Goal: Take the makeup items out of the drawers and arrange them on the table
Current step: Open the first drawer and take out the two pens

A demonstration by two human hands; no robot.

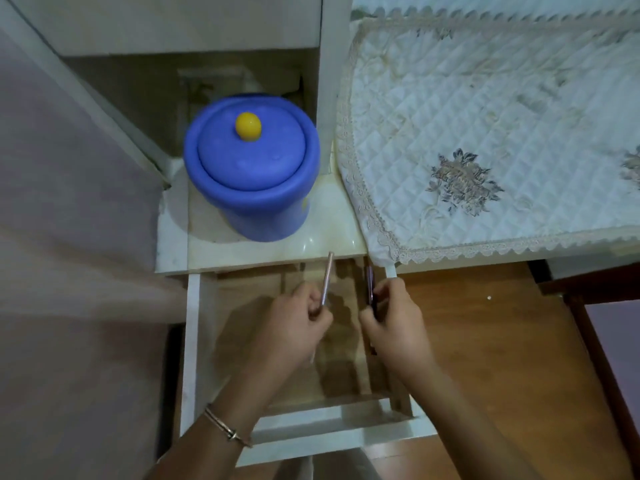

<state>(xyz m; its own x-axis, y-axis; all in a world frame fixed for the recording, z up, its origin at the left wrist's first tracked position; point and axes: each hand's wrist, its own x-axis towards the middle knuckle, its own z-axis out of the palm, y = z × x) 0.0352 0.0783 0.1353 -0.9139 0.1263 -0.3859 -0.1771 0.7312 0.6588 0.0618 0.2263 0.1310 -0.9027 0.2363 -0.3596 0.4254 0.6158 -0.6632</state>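
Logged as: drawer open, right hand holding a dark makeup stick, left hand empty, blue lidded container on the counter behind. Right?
One error: the left hand is not empty; the head view shows it gripping a slim pinkish metallic stick. The rest holds: drawer open, right hand holding a dark makeup stick, blue lidded container on the counter behind.

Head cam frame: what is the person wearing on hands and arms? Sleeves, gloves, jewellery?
No gloves on the left hand or the right hand, and no sleeves show on either forearm. The left wrist carries a thin gold-coloured metal bangle with a small clasp. Nothing is worn on the right wrist.
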